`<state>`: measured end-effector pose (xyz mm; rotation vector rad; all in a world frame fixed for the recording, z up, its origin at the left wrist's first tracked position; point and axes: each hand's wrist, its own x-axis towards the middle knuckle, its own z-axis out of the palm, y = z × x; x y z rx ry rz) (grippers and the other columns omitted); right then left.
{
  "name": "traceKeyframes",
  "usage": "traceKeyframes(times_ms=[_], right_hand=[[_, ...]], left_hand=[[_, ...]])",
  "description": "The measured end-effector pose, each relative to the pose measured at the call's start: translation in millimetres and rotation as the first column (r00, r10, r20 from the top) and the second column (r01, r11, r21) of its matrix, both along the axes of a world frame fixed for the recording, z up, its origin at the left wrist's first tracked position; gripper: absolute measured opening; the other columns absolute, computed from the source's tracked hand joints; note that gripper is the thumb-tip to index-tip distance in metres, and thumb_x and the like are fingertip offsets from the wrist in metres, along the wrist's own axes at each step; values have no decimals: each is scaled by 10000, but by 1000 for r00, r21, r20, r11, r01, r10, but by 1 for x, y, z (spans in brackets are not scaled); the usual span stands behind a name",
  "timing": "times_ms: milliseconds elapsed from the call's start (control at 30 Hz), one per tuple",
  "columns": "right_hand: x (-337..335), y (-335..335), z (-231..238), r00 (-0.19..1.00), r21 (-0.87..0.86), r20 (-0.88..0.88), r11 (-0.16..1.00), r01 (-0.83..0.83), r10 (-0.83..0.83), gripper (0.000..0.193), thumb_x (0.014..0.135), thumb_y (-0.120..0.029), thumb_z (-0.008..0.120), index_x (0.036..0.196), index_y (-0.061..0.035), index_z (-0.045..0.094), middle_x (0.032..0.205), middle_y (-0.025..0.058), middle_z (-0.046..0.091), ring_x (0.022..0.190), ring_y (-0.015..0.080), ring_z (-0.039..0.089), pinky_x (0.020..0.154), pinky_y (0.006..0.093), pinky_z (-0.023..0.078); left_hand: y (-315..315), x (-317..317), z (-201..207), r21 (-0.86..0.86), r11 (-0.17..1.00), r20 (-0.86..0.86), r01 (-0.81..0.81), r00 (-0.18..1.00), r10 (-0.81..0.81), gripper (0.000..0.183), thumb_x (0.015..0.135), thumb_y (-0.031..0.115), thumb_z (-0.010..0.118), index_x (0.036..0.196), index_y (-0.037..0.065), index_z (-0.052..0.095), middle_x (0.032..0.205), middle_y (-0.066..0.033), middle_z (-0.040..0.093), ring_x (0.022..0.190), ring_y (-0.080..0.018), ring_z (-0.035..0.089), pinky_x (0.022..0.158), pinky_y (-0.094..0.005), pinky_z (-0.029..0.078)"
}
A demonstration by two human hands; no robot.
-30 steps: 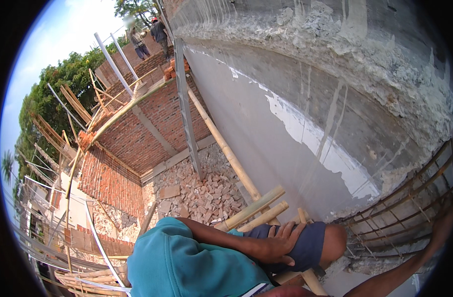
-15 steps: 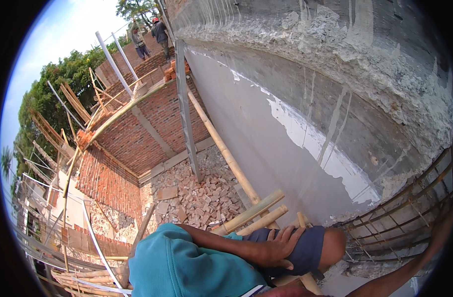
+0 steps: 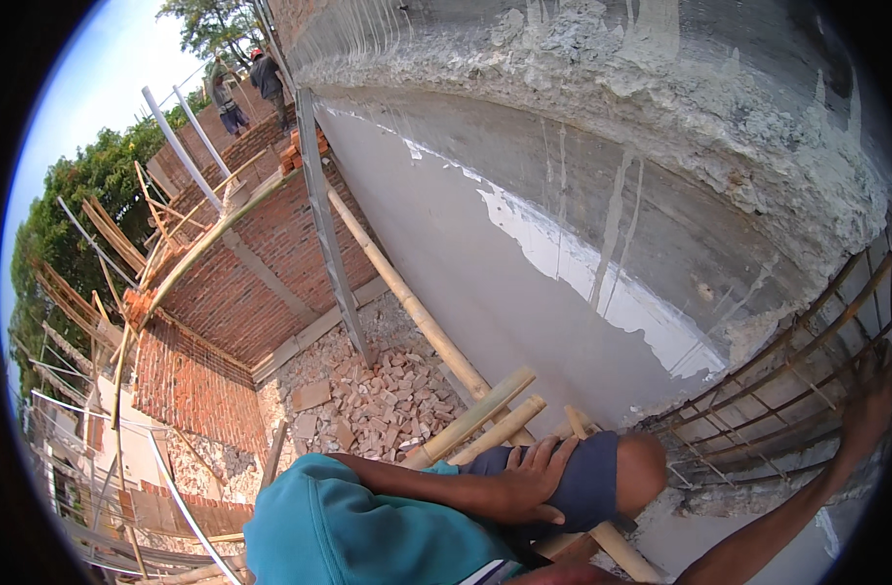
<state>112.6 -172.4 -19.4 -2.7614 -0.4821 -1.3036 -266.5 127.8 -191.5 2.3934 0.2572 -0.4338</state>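
Beside the broken concrete ledge, at the lower right, a grid of rusty steel rods curves toward the picture's rim, and the person's right hand is up against it at the end of an outstretched arm. That hand lies in shadow near the blurred edge, so whether its fingers close round a rod or merely lean there, I cannot tell. The left hand grips nothing: it rests with loosely spread fingers on the dark blue shorts, just above a bent knee. The step in hand looks like reaching to the rods, perhaps for support, with the left arm idle. Any further move at the grid would, I judge, call for sure footing and a firm right-hand hold, with the left free to help. Bamboo poles end just beyond the thigh, and broken brick rubble lies past them, below the plastered wall; two other people stand far off at the upper left.
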Motion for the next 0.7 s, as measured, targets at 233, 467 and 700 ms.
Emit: traceKeyframes(times_ms=[233,467,700], right_hand=[[-18,12,-5,992,247,124,967,-63,33,338,982,-336,673,1232,-108,680,1125,159,716,1065,407,669,857,513,543],[-17,13,3,955,231,264,952,-200,136,237,933,-147,638,1140,-76,729,1025,141,732,952,366,688,874,481,519],[-24,15,6,983,258,161,958,-125,85,393,825,13,555,1151,-112,737,974,126,745,883,370,710,805,493,547]], left_hand=[[23,18,7,-165,975,138,149,982,-126,1156,892,446,786,1606,-47,23,1577,-377,204,1493,-516,241,1222,-586,227],[6,110,56,-666,652,507,364,861,38,924,972,333,729,1597,-56,172,1630,-276,275,1536,-365,287,1252,-498,219],[-63,234,128,-444,644,878,622,444,177,870,1023,322,649,1597,-68,124,1638,-301,206,1534,-431,245,1251,-510,211]])
